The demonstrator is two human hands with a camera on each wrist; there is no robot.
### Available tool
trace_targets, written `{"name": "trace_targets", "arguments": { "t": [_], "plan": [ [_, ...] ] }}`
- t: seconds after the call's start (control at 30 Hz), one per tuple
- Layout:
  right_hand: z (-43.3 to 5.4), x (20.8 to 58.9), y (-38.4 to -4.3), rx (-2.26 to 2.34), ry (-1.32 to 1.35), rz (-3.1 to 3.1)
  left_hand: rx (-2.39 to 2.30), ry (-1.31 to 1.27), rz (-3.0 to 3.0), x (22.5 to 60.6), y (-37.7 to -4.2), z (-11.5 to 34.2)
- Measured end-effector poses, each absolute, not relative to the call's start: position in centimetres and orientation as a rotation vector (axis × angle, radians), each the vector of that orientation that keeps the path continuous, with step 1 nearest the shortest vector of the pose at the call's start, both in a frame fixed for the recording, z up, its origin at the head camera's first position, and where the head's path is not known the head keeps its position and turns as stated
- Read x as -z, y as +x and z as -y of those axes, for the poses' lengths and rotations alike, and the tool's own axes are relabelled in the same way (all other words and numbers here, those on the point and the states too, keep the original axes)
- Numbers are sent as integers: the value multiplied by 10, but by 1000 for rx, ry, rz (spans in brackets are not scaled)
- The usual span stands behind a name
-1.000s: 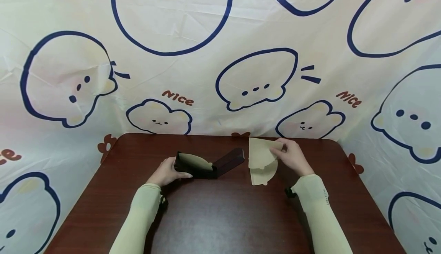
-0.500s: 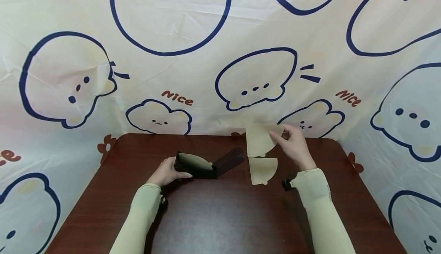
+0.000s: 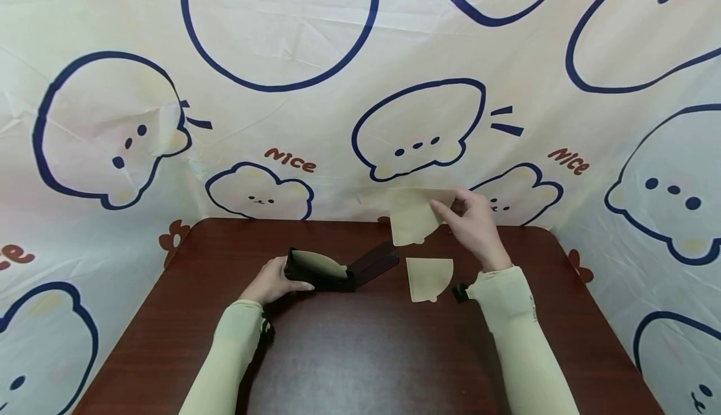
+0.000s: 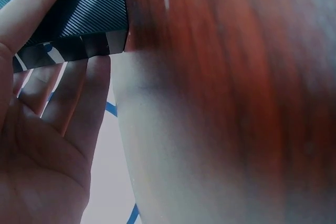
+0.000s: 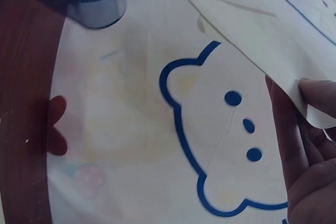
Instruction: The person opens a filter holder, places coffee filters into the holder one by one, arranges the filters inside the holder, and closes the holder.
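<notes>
Over the table [image 3: 360, 352], a black box [image 3: 327, 282] holds paper [image 3: 317, 263].

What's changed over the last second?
The right hand carried its pinched pale sheet upward and slightly left in the head view, uncovering the lower pale sheet. That sheet, the left hand and the black box it holds stayed put.

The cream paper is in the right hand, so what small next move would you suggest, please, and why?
Probably bring the raised cream paper left toward the ribbed black box: the left hand holds it, its translucent lid stands open, and similar paper shows inside.
</notes>
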State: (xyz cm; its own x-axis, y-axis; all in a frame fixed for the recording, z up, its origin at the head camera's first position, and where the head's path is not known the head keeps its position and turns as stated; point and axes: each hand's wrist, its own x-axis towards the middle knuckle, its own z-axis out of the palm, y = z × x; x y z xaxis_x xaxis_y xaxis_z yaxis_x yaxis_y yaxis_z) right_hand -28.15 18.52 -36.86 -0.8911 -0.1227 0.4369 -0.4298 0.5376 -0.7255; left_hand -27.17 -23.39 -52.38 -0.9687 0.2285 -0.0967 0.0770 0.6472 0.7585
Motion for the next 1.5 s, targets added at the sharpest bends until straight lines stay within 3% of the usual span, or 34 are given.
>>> {"name": "trace_targets", "arguments": {
  "t": [0.7, 1.5],
  "plan": [
    [-113, 348, -285, -1367, 813, 2341, -1237, 261, -2668, 525, -271, 236],
    [-48, 373, -294, -931, 1108, 2482, -1225, 267, -2690, 522, -271, 234]
  ]
}}
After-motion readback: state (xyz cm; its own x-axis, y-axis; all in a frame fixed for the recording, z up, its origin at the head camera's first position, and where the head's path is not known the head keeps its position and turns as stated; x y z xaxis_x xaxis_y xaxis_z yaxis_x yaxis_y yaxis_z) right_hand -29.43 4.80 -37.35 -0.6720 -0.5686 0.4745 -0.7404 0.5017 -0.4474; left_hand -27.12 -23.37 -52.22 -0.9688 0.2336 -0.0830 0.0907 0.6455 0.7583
